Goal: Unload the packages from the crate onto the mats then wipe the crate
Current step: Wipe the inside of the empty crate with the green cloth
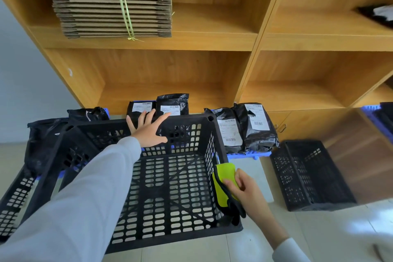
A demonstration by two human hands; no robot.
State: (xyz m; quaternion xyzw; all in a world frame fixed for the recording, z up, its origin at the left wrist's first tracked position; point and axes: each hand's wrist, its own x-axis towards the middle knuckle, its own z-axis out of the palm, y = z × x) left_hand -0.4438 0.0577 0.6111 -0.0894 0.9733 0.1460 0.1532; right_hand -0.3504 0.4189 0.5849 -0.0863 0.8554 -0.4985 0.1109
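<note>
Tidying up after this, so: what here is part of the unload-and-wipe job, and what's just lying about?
Job:
crate
cloth in right hand
left hand on crate wall
packages
blue mats

Lying about:
bundled cardboard
second crate
wooden shelves

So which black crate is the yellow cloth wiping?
The big crate in front, steadied by the left hand; the right hand presses the cloth on its wall.

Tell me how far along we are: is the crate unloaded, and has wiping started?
Unloading looks done: the crate shows only its bare lattice floor, and the black packages lie behind it on the blue mats. Wiping is in hand: the right hand holds a yellow-green cloth at the crate's right wall, while the left hand braces the far rim. The remaining walls and floor look left.
</note>
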